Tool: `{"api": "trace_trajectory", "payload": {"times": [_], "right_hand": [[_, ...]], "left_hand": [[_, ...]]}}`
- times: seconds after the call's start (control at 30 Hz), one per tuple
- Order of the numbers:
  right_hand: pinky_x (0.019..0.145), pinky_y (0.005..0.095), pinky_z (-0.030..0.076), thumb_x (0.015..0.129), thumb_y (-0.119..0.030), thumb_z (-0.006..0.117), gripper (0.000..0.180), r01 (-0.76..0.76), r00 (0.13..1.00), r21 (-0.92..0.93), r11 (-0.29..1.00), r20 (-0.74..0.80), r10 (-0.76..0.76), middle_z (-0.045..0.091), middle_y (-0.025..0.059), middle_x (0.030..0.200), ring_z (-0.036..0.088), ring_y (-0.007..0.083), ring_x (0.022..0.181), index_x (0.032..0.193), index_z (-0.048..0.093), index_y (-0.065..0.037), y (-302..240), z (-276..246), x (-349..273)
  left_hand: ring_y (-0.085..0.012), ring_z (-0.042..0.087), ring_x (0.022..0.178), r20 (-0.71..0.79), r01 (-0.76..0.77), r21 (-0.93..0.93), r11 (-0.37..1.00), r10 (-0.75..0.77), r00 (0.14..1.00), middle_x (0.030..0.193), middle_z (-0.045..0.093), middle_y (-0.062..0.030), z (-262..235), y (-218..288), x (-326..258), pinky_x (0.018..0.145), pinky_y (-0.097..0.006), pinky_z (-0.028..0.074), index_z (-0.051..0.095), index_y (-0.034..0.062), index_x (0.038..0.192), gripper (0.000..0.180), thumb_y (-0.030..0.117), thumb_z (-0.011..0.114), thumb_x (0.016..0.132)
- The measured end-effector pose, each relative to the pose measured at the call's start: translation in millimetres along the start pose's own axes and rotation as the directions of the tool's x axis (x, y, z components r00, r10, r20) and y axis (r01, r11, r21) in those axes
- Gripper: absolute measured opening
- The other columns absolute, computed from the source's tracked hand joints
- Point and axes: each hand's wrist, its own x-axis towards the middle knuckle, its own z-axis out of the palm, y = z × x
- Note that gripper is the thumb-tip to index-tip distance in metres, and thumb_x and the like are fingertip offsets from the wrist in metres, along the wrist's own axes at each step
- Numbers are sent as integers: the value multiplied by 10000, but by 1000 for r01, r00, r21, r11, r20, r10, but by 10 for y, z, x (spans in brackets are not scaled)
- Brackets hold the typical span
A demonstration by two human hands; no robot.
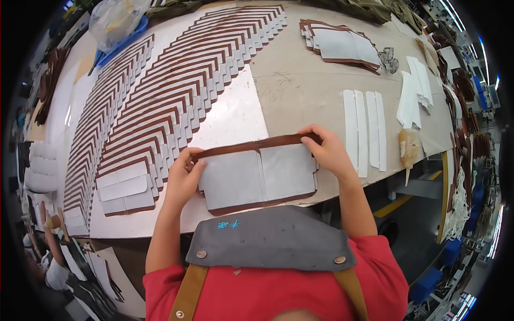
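- Workroom surface: one broad table [297,104], pale board at left, drab covering at right.
- Grip: my left hand [184,172] is clamped on the upper left corner of a brown-edged panel [233,181]; my right hand [329,152] is clamped on its upper right end, thumb in front.
- Position: the panel sits between my hands at the near table edge, grey-white face toward me. Layers beneath it: cannot tell.
- Step in hand, in my judgement: handling and squaring this one panel. The next move appears to call for an even hold at both ends, keeping the brown margin straight.
- Left of it: overlapping panels [179,88] in slanting rows, a white strip [123,187] across the nearest.
- Right of it: paired white strips [350,128], then a nozzle bottle [409,145]; farther off, a stack [348,45] of similar panels.
- Writing: blue handwritten marks on my grey apron [270,241], not transcribed. No label noted on the panel.
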Motion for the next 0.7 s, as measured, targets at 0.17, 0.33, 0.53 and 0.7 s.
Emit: {"api": "trace_trajectory", "payload": {"times": [0.17, 0.33, 0.53, 0.7], "right_hand": [[709, 297, 466, 853, -56, 533, 176, 31, 994, -46, 998, -105, -36, 652, 133, 860, 605, 224, 775, 992, 628, -6, 24, 72, 58], [825, 354, 451, 861, -68, 531, 221, 253, 923, -410, 876, -168, -345, 633, 149, 1021, 574, 284, 960, 1057, 609, -1, 23, 108, 71], [1045, 416, 287, 878, -168, 526, 430, 503, 839, -603, 619, 171, -516, 439, 118, 1351, 399, 269, 1251, 1280, 457, -31, -127, 508, -47], [1100, 417, 202, 897, -285, 493, 518, 492, 866, -622, 609, 272, -421, 349, 84, 1429, 296, 219, 1336, 1345, 392, -45, -23, 674, -161]], "left_hand": [[-57, 421, 578, -123, -108, 101, 989, 120, 985, 789, 580, -56, 97, 83, 48, 543, -205, 375, 527, 18, 1077, 228, 40, 555, 852], [-203, 558, 804, -158, -178, 568, 803, 319, 934, 1061, 560, -120, 133, 155, 22, 728, -335, 444, 513, 42, 1152, 330, 74, 579, 830], [-262, 262, 1342, 272, -500, 738, 454, 477, 836, 1437, 301, -138, 592, 229, -18, 1097, -467, 161, 367, 29, 1338, 552, 254, 546, 867], [-239, 169, 1386, 400, -520, 748, 412, 345, 849, 1486, 209, -127, 730, 157, -82, 1120, -470, 69, 240, 10, 1407, 699, 409, 479, 885]]}}
